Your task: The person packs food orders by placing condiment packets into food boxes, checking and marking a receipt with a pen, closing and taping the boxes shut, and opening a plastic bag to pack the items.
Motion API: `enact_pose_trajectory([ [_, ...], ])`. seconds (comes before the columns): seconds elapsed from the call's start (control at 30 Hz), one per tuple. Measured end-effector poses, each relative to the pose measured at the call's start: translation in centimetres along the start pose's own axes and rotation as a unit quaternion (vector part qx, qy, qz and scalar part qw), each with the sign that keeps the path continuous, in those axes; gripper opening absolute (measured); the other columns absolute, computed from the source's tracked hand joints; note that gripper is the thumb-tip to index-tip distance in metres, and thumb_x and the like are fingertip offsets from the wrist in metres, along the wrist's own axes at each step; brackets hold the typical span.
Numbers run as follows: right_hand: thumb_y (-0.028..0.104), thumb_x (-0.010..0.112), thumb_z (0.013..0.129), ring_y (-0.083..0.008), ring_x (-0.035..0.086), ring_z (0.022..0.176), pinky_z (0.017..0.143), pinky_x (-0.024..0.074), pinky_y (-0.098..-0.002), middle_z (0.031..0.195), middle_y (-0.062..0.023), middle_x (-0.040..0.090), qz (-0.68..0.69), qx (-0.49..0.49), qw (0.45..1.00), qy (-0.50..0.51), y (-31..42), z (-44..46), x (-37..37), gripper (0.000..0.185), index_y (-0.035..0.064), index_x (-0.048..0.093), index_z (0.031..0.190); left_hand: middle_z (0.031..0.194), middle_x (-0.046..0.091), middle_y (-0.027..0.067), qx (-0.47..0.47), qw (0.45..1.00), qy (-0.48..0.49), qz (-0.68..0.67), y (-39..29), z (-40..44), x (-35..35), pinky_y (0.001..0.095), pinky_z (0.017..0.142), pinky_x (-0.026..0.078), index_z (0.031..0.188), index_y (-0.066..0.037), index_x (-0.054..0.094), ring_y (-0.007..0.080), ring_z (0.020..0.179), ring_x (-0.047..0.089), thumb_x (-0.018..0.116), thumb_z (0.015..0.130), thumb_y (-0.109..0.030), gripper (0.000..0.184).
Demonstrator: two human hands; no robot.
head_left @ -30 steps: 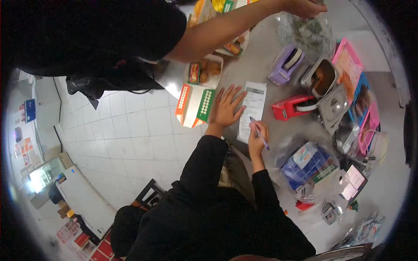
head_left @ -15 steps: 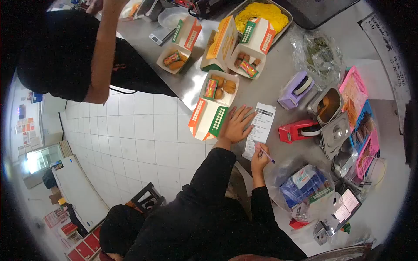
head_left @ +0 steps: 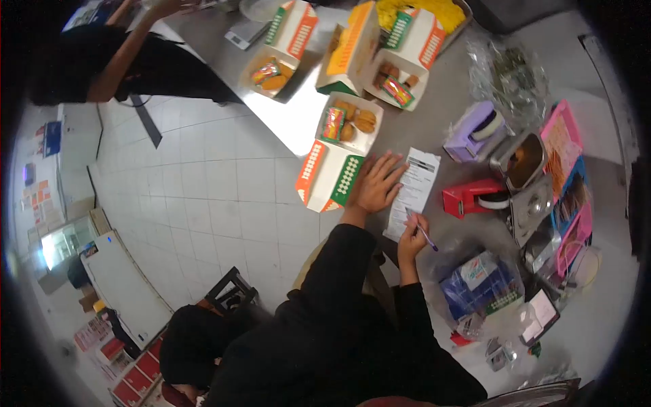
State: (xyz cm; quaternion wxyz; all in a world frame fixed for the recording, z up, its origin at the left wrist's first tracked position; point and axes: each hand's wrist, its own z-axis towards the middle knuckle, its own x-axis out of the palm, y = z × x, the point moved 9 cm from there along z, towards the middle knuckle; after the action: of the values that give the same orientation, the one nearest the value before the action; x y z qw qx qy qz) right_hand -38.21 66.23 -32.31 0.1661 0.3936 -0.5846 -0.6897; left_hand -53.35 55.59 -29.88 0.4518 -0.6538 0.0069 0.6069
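Note:
My left hand [head_left: 380,184] lies flat with spread fingers at the left edge of a printed paper slip [head_left: 419,183] on the steel table. In my right hand [head_left: 412,239] is a purple pen [head_left: 428,239], its tip over the lower part of the slip. Just left of my left hand stands an open food box [head_left: 330,175] with fried pieces and a sauce sachet [head_left: 333,123] inside. To the right of the slip are a red tape dispenser [head_left: 468,197] and a purple tape dispenser [head_left: 475,132].
More food boxes [head_left: 349,51] and a tray of yellow food [head_left: 420,12] are at the top. Metal containers [head_left: 519,163], pink baskets [head_left: 564,136] and a plastic bag [head_left: 475,281] line the right. A co-worker [head_left: 74,64] stands upper left; another person [head_left: 190,342] is lower left.
The co-worker's arm, first stretched across the boxes, has withdrawn to the upper left. The view has shifted. My left hand stays by the slip and my right hand still holds the pen.

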Motion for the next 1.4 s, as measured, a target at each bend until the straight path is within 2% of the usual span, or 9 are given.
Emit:
enact_pose_trajectory([
  [0.2, 0.004, 0.060, 0.084, -0.0288, 0.063, 0.091, 0.078, 0.0497, -0.0349, 0.100, -0.0152, 0.064, -0.145, -0.162, 0.976, -0.010, 5.3, 1.3, 0.3, 0.021, 0.0014, 0.062, 0.104, 0.139, 0.038, 0.0080, 0.012, 1.000, 0.008, 0.010, -0.3, 0.1, 0.3, 0.0519, 0.108, 0.018, 0.134, -0.021, 0.043, 0.0306, 0.132, 0.030, 0.055, 0.086, -0.027, 0.050],
  [0.37, 0.000, 0.064, 0.077, -0.0236, 0.063, 0.083, 0.069, 0.0511, -0.0320, 0.102, -0.0115, 0.065, -0.132, -0.271, 0.949, 0.089, 7.3, -0.2, 1.9, 0.024, 0.0040, 0.066, 0.101, 0.137, 0.040, 0.0066, 0.013, 0.999, 0.019, 0.044, -0.6, 0.1, 0.2, 0.0507, 0.108, 0.020, 0.131, -0.021, 0.045, 0.0282, 0.130, 0.033, 0.054, 0.085, -0.029, 0.048],
  [0.53, 0.007, 0.071, 0.071, -0.0201, 0.062, 0.075, 0.068, 0.0507, -0.0297, 0.102, -0.0045, 0.065, -0.172, -0.431, 0.871, 0.159, 9.3, -2.7, 3.1, 0.037, 0.0124, 0.065, 0.107, 0.136, 0.041, 0.0057, 0.027, 0.998, -0.003, 0.061, -0.5, 0.2, 0.1, 0.0498, 0.106, 0.021, 0.131, -0.022, 0.046, 0.0268, 0.130, 0.034, 0.054, 0.084, -0.030, 0.048],
  [0.67, 0.004, 0.060, 0.082, -0.0224, 0.063, 0.085, 0.071, 0.0513, -0.0332, 0.105, -0.0093, 0.064, -0.097, -0.309, 0.943, 0.081, 5.8, -1.7, 0.8, 0.023, 0.0086, 0.063, 0.105, 0.137, 0.041, 0.0061, 0.027, 0.997, 0.009, 0.077, -0.7, 0.2, 0.4, 0.0490, 0.107, 0.020, 0.133, -0.023, 0.044, 0.0270, 0.130, 0.033, 0.052, 0.086, -0.030, 0.048],
  [0.8, 0.005, 0.057, 0.085, -0.0270, 0.065, 0.083, 0.070, 0.0515, -0.0325, 0.095, -0.0138, 0.065, 0.067, 0.051, 0.996, -0.005, 0.6, 0.6, -0.7, 0.019, 0.0037, 0.060, 0.104, 0.137, 0.041, 0.0064, 0.031, 0.996, 0.017, 0.083, -1.0, 0.3, 0.4, 0.0492, 0.108, 0.019, 0.132, -0.022, 0.044, 0.0274, 0.130, 0.033, 0.050, 0.087, -0.029, 0.046],
  [0.83, 0.006, 0.052, 0.090, -0.0187, 0.064, 0.075, 0.063, 0.0490, -0.0285, 0.092, -0.0149, 0.065, 0.013, -0.033, 0.999, 0.008, 1.2, 0.4, -0.6, 0.017, -0.0018, 0.058, 0.104, 0.135, 0.043, 0.0047, 0.033, 0.995, 0.010, 0.097, -1.0, 0.3, 0.4, 0.0479, 0.108, 0.020, 0.130, -0.022, 0.047, 0.0256, 0.130, 0.034, 0.052, 0.086, -0.029, 0.045],
  [0.93, 0.007, 0.051, 0.091, -0.0171, 0.065, 0.075, 0.061, 0.0484, -0.0262, 0.089, -0.0139, 0.066, -0.091, -0.133, 0.987, -0.006, 2.8, 0.5, -0.1, 0.016, -0.0006, 0.060, 0.102, 0.136, 0.041, 0.0067, 0.032, 0.995, 0.020, 0.097, -1.2, 0.3, 0.5, 0.0497, 0.107, 0.021, 0.131, -0.022, 0.045, 0.0282, 0.130, 0.033, 0.050, 0.087, -0.026, 0.045],
  [1.27, 0.010, 0.054, 0.089, -0.0164, 0.063, 0.065, 0.057, 0.0475, -0.0261, 0.077, -0.0101, 0.066, -0.051, -0.048, 0.997, -0.042, 1.8, 0.3, -1.1, 0.013, 0.0013, 0.063, 0.091, 0.134, 0.044, 0.0051, 0.039, 0.995, 0.009, 0.094, -1.2, 0.3, 0.5, 0.0471, 0.109, 0.018, 0.129, -0.021, 0.048, 0.0251, 0.129, 0.034, 0.052, 0.080, -0.024, 0.049],
  [1.4, 0.008, 0.057, 0.085, -0.0213, 0.062, 0.066, 0.058, 0.0475, -0.0310, 0.074, -0.0099, 0.064, -0.104, -0.122, 0.987, -0.001, 3.3, 0.3, -0.2, 0.008, 0.0033, 0.063, 0.087, 0.135, 0.043, 0.0048, 0.034, 0.994, 0.015, 0.099, -1.3, 0.2, 0.3, 0.0463, 0.109, 0.018, 0.130, -0.022, 0.047, 0.0244, 0.130, 0.034, 0.052, 0.079, -0.024, 0.051],
])
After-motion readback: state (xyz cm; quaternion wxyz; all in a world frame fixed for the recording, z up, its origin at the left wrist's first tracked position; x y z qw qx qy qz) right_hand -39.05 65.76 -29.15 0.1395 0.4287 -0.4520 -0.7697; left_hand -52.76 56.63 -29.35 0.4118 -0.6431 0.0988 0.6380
